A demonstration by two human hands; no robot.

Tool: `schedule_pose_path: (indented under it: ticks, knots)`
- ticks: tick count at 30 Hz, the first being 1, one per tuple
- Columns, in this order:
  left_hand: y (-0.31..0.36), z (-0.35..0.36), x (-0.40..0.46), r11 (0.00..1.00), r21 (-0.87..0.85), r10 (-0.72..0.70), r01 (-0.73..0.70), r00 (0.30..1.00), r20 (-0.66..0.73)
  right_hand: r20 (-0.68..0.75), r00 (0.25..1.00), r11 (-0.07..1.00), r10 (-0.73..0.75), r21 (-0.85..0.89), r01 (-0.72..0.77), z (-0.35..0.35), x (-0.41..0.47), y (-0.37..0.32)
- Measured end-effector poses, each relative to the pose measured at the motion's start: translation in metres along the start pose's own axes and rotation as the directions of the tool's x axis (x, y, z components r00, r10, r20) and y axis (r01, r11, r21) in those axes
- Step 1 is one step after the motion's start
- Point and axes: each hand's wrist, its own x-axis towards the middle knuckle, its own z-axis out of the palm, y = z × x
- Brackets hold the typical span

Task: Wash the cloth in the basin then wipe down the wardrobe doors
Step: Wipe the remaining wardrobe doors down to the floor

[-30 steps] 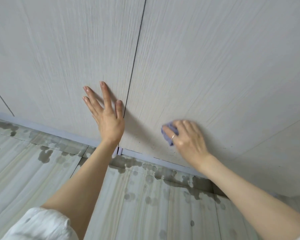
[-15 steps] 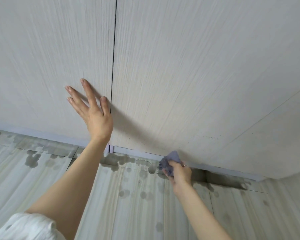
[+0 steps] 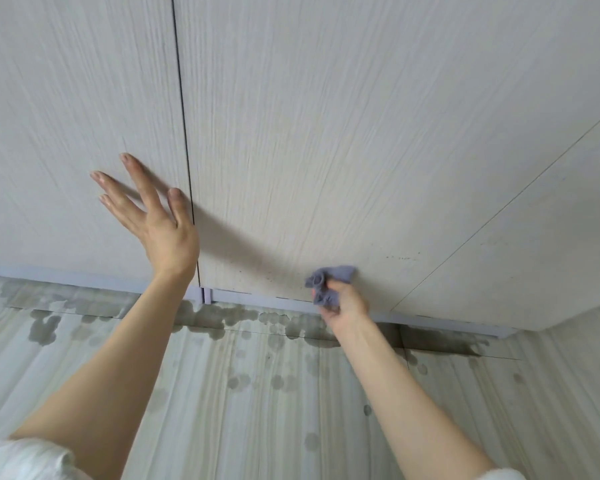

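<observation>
Pale wood-grain wardrobe doors fill the upper view, split by a dark vertical gap. My left hand is spread flat with straight fingers against the left door, just left of that gap. My right hand grips a crumpled blue-grey cloth and holds it against the bottom edge of the middle door, near small dark specks. The basin is not in view.
A lavender plinth strip runs under the doors. The striped tile floor below carries many wet patches and drips, darkest along the plinth. A further door panel lies to the right.
My right hand swept the cloth down the middle door from mid-height to its bottom edge, then slightly up and right. My left hand stayed on the left door, fingers spreading a little.
</observation>
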Motion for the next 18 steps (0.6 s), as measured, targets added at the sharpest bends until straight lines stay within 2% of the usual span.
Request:
schedule_pose_path:
  ticks: [3,8,11,13,18]
  knots:
    - [0.002,0.001,0.000,1.000,-0.017,0.007,-0.007,1.000,0.005,-0.078,0.997,1.000,0.006,-0.011,-0.007,-0.009,0.002,-0.001]
    - [0.002,0.004,-0.001,1.000,-0.017,-0.012,0.012,1.000,-0.020,0.052,0.986,0.979,-0.159,0.138,0.151,-0.002,-0.026,-0.045]
    - [0.002,0.004,0.000,1.000,-0.016,-0.008,0.008,1.000,-0.026,0.062,0.959,0.955,-0.276,0.132,0.267,-0.005,-0.025,-0.061]
    - [0.003,0.004,-0.001,1.000,-0.012,0.001,-0.002,1.000,-0.022,0.041,0.964,0.962,-0.261,0.098,0.256,-0.011,-0.015,-0.056]
    - [0.004,0.003,-0.002,1.000,-0.015,0.003,-0.003,1.000,-0.021,-0.074,0.995,0.998,-0.064,-0.003,0.064,-0.032,0.003,-0.038]
